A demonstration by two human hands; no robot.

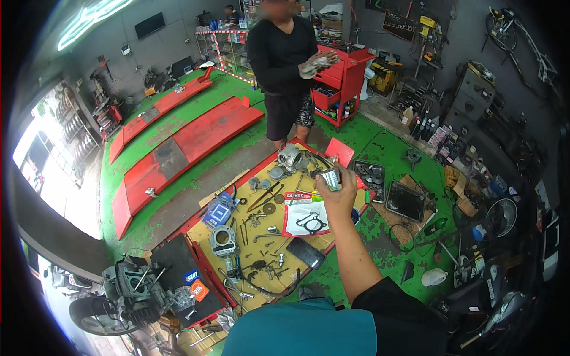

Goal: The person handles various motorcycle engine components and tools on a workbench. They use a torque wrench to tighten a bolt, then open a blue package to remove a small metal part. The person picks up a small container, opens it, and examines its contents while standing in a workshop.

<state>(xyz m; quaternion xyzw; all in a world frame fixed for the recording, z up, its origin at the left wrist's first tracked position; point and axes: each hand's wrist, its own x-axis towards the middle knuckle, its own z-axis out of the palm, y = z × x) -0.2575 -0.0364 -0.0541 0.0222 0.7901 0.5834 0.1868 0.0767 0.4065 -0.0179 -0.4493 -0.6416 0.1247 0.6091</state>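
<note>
Stretched forward over the far right corner of the table, my right hand (343,193) has its fingers closed around a small labelled container (331,178), white and green with a dark side; its exact kind is too small to tell. Just beyond it sits a metal engine cylinder head (290,156). Below the hand, a gasket in a red and white package (306,218) lies on the yellow tabletop (279,240). A black phone (306,253) rests near the closest edge. Toward the left stand an engine cylinder block (223,240) and a blue package (219,210). My left hand is out of view.
A person in black (282,56) stands across the table, hands together with a whitish cloth or glove. A partly dismantled engine (135,288) is at the lower left. Red ramps (184,157), a red tool cart (341,77) and black trays (405,200) stand around.
</note>
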